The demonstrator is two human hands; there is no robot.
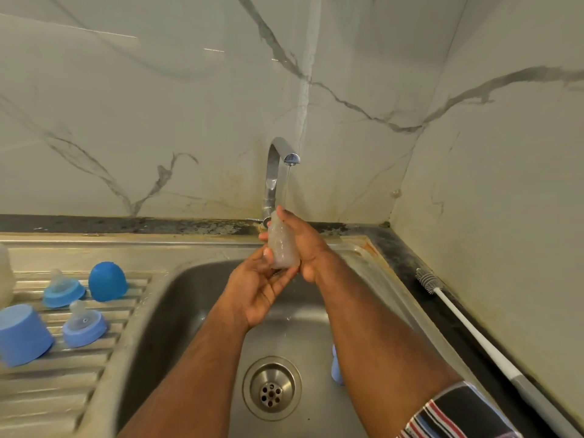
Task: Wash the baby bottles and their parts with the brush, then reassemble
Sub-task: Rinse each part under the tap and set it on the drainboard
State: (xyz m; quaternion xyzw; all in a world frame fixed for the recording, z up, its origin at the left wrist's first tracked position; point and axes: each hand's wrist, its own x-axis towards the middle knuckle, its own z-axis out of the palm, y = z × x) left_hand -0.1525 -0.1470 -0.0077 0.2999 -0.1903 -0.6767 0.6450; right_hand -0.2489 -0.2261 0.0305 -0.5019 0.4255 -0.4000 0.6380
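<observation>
— Here, at a steel sink [177,298], a person rinses a clear bottle [282,245] under a thin stream from the tap [274,172]. What would make this rinse a good one?

— Keeping the open neck under the stream so water fills it, then tipping it out over the basin, I would say. The bottle looks filmed with suds or droplets, though the blur makes it hard to tell which, so turning it in the hands should clear every side.

— How are the hands set?

— Both forearms reach in over the drain [271,388]. The right hand [305,248] wraps the bottle from the far side, fingers curled round its body, neck uppermost and just below the spout. The left hand [259,289] sits palm up beneath, thumb and fingertips clasping the bottle's lower part.

— And the rest of the kit?

— The brush [474,335] lies untouched on the dark surface [407,260] to the right, well apart from the hands. On the draining board [79,387] to the left stand two blue collars with teats [63,290], [84,325] and two blue caps [107,281], [23,335]. A small blue part [336,368] lies in the basin, half hidden by the right forearm. Reassembly is not yet begun.
</observation>
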